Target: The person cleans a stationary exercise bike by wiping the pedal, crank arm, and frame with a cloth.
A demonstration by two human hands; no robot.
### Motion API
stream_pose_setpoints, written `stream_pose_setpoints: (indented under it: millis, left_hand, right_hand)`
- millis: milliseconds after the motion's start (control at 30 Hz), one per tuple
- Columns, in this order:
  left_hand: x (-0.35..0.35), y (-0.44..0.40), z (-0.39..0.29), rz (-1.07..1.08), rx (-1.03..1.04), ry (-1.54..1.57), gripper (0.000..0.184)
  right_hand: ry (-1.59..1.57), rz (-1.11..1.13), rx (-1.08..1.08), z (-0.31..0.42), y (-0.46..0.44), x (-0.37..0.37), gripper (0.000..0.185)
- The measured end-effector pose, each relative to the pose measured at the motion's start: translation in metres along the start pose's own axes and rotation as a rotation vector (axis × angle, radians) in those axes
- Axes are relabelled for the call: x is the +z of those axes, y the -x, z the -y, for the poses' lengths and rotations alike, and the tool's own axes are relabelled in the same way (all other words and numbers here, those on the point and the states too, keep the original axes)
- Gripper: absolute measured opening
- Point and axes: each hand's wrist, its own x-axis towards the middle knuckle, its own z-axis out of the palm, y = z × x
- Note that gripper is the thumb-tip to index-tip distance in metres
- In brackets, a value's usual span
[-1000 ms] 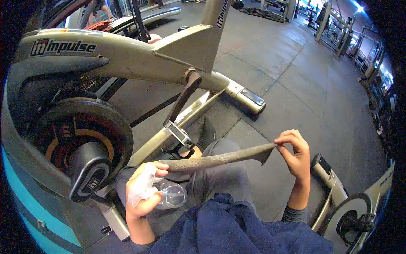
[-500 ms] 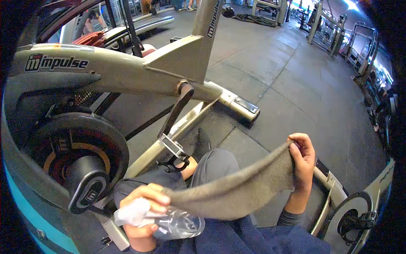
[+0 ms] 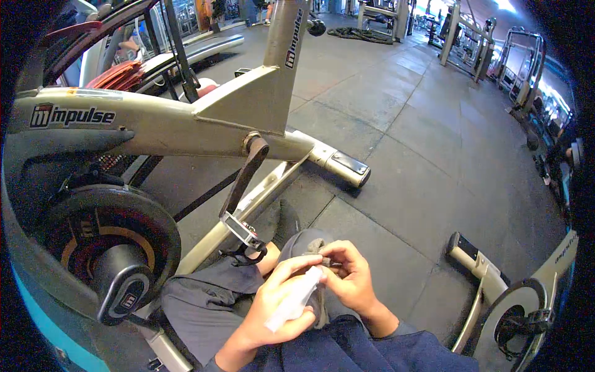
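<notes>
My left hand [image 3: 273, 310] is closed around a spray bottle [image 3: 294, 301], whose white head shows between the thumb and fingers. Its clear body is mostly hidden by the hand. My right hand [image 3: 353, 279] meets the left one over my lap, thumb and fingers pinched at the tip of the white head. A grey-brown cloth [image 3: 318, 245] is bunched at the right fingers, with part showing above them and part hanging below between the hands. Ahead of my left hand is the pedal [image 3: 243, 232] of an exercise bike [image 3: 167, 118], with its crank arm above it.
The bike's flywheel [image 3: 111, 239] stands close on my left, and its foot bar [image 3: 338, 162] lies on the dark tiled floor [image 3: 396, 167]. Another bike [image 3: 527, 310] is at the right. A coiled rope [image 3: 362, 35] and weight machines [image 3: 465, 43] are farther back.
The cloth was stretched wide between my hands; now it is bunched. My right hand has come left and down to meet the left hand, which has moved right with the bottle.
</notes>
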Motion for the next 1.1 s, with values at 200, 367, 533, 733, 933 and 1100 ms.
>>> stream_pose_setpoints:
  millis: [200,367,533,733,933,1100]
  left_hand:
    - [-0.001,-0.003,-0.002,0.041,0.066,-0.15,0.047]
    - [0.003,-0.01,-0.001,0.021,0.067,-0.118,0.047]
    - [0.01,-0.012,0.008,0.054,0.085,-0.099,0.044]
    - [0.007,-0.015,0.013,0.189,0.119,0.004,0.05]
    - [0.007,-0.01,0.014,0.109,0.06,-0.056,0.047]
    - [0.001,-0.006,0.009,0.043,-0.008,-0.08,0.043]
  right_hand:
    - [0.102,-0.074,-0.039,-0.016,-0.003,-0.015,0.023]
    - [0.13,0.054,-0.1,-0.015,-0.006,-0.025,0.038]
    - [0.018,0.103,-0.03,-0.021,-0.005,-0.028,0.061]
    - [0.061,0.186,-0.141,-0.027,-0.007,-0.036,0.069]
    - [0.006,0.172,-0.067,-0.024,-0.009,-0.051,0.063]
    - [0.348,-0.22,-0.236,-0.006,-0.023,-0.068,0.042]
